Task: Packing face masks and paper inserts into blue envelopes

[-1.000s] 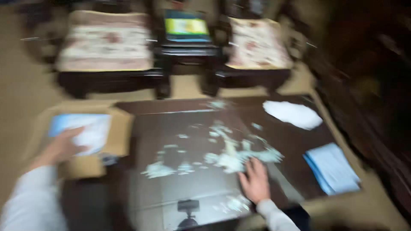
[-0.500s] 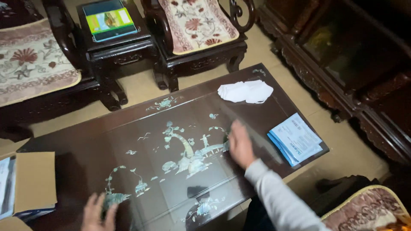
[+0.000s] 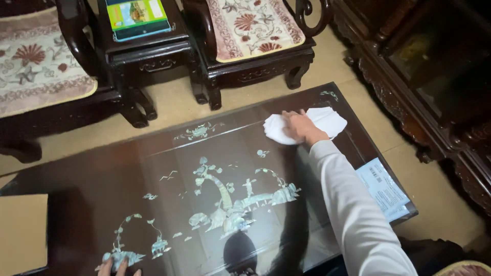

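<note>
1. Cloth (image 3: 327, 122), white and crumpled, lies on the far right part of the dark inlaid coffee table (image 3: 153, 168), near its far edge; the head view shows the right hand (image 3: 300, 127) pressed flat on the middle of it, fingers spread and curled lightly over the folds, holding it down rather than pinching it.
2. Judging from the soft creases, it should be light, limp and easy to bunch; it would slide readily on the glossy top; the best hold looks like the bunched middle under the palm.
3. Its long axis runs roughly left to right along the table's far edge, one lobe showing left of the hand, a larger one right.
4. The left hand (image 3: 118, 267) is only fingertips at the picture's lower edge, resting on the table's near side; its grip I cannot tell.
5. A blue and white packet (image 3: 384, 190) lies near the table's right end; a cardboard box (image 3: 21, 232) sits at the left.
</note>
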